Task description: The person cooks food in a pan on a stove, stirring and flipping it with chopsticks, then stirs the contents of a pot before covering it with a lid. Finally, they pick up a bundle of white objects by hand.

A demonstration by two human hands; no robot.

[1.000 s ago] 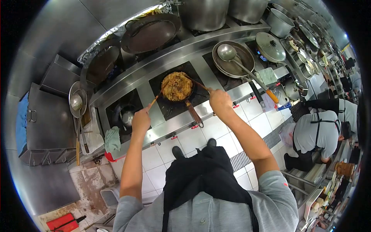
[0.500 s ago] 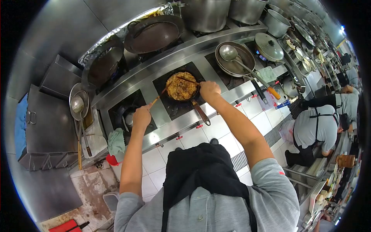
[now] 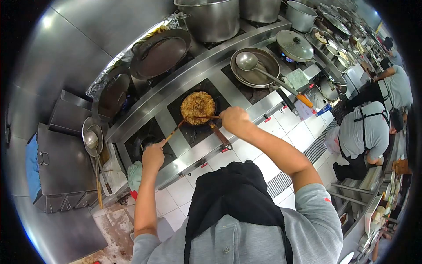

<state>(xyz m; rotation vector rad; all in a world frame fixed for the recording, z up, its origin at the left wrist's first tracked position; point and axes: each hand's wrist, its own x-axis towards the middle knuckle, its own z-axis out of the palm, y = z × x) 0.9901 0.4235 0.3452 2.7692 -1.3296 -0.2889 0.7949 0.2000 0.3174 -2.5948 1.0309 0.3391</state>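
Nr pan (image 3: 220, 134), L hand (image 3: 153, 156) w/ fingers tight on tan stick (image 3: 174, 131), R hand (image 3: 235, 121) likewise on brown stick (image 3: 209, 117)

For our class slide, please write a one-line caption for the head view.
Left hand and right hand each hold a stick at the browned food in a pan on the stove.

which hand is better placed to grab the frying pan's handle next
Probably the right hand, closer to the wooden pan handle than the left hand, though both hold slim wooden utensils.
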